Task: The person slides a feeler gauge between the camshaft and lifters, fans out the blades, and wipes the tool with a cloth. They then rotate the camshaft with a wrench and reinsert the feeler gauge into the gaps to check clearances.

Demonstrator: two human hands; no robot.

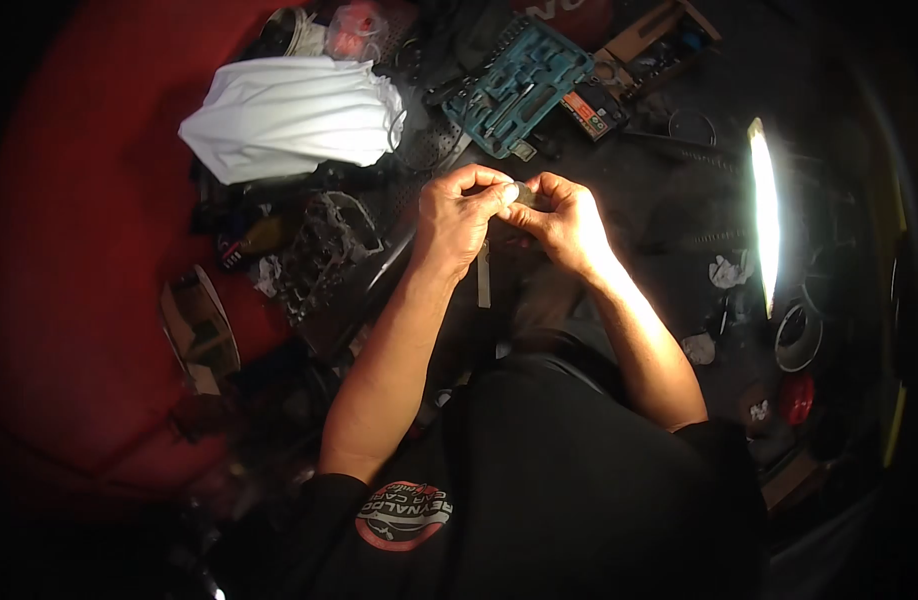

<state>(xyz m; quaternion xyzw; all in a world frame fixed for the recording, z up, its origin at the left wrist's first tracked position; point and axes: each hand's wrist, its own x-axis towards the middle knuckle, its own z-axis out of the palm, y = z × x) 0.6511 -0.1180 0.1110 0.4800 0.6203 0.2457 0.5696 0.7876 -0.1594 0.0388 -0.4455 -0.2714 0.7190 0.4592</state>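
My left hand (455,218) and my right hand (567,222) meet in front of me, both closed, thumbs and fingers pinching. Between them is a small dark flat piece (532,199), its ends hidden by my fingers; I cannot tell its kind. Just below my left hand a narrow pale strip (484,277) shows against the dark background. Beyond my hands lies an open teal tool case (520,86) with tools in its moulded slots.
White cloth (294,118) covers something at the upper left, above a metal engine part (329,250). A battery-like box (593,108) and a cardboard box (659,45) sit at the back. On the right glows a long lamp (765,220); an open carton (201,330) stands left.
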